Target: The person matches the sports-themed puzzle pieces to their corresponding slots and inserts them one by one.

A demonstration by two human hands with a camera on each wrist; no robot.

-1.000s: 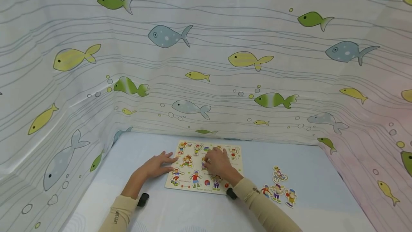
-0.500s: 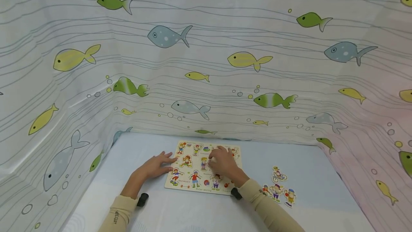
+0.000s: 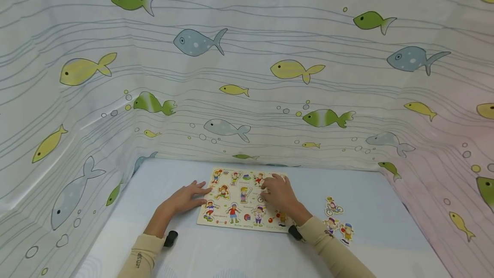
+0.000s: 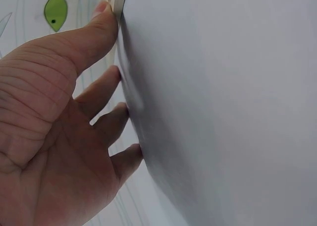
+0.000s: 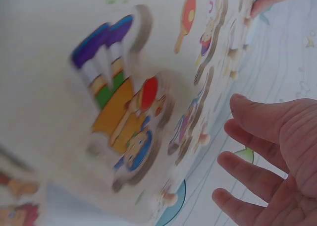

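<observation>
A wooden puzzle board [image 3: 232, 194] printed with children playing sports lies flat on the table. My left hand [image 3: 185, 199] lies at its left edge, fingers spread and fingertips touching the board; in the left wrist view the thumb [image 4: 96, 35] is against the board's edge. My right hand [image 3: 281, 194] hovers over the board's right side, with relaxed fingers and nothing between them. A golfer figure [image 3: 244, 194] sits in mid-board, just left of that hand. The right wrist view shows a bat-holding figure [image 5: 124, 119] in a cut-out, with the right hand [image 5: 277, 156] apart from it.
Loose figure pieces lie right of the board: a cyclist [image 3: 333, 206], one in purple trousers [image 3: 331, 225] partly behind the right sleeve, and one in a blue cap [image 3: 346, 234]. A fish-patterned sheet [image 3: 266, 136] encloses the table at the back and sides.
My right hand has moved to the right, off the golfer figure, uncovering it and the ones around it. The right sleeve now hides a loose piece. My left hand stays put.
</observation>
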